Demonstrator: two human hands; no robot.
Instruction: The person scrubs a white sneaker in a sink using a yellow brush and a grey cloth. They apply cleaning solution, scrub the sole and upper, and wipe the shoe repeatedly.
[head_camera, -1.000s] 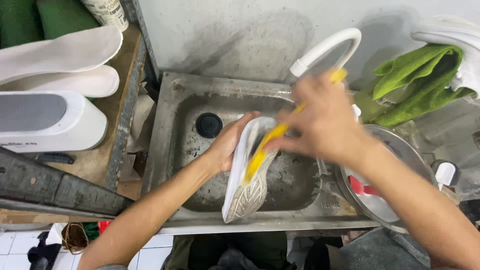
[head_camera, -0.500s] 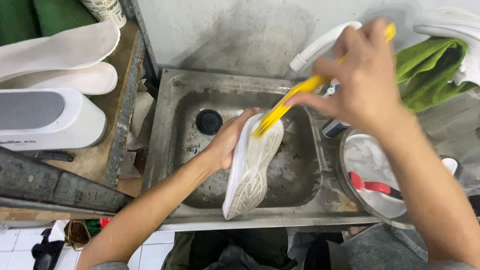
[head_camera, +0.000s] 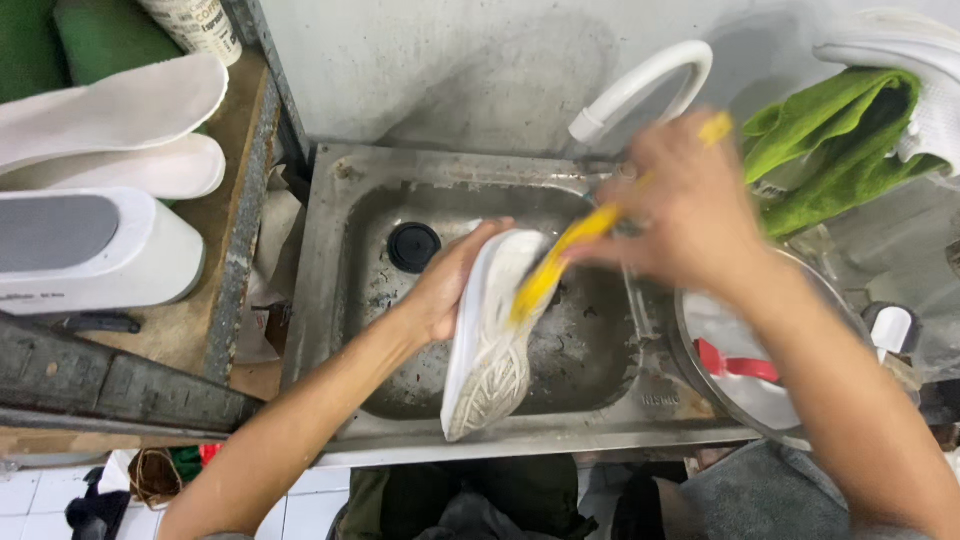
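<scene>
My left hand (head_camera: 448, 288) holds a white shoe (head_camera: 492, 340) on its side over the steel sink (head_camera: 330, 250), fingers wrapped along the shoe's upper edge. My right hand (head_camera: 680, 215) grips a yellow brush (head_camera: 560, 262) by its handle. The brush head rests against the shoe's top near my left fingers. The right hand is blurred with motion.
A white curved tap (head_camera: 640, 85) rises behind the sink. A green cloth (head_camera: 840, 145) lies at the right, above a metal bowl (head_camera: 745, 395) holding a red tool (head_camera: 735, 362). White insoles (head_camera: 110, 110) and a white box (head_camera: 90, 248) sit on the left shelf. A black drain plug (head_camera: 413, 247) shows.
My right hand lifted the brush up off the shoe, then came back down to its top. The left hand kept the shoe almost still.
</scene>
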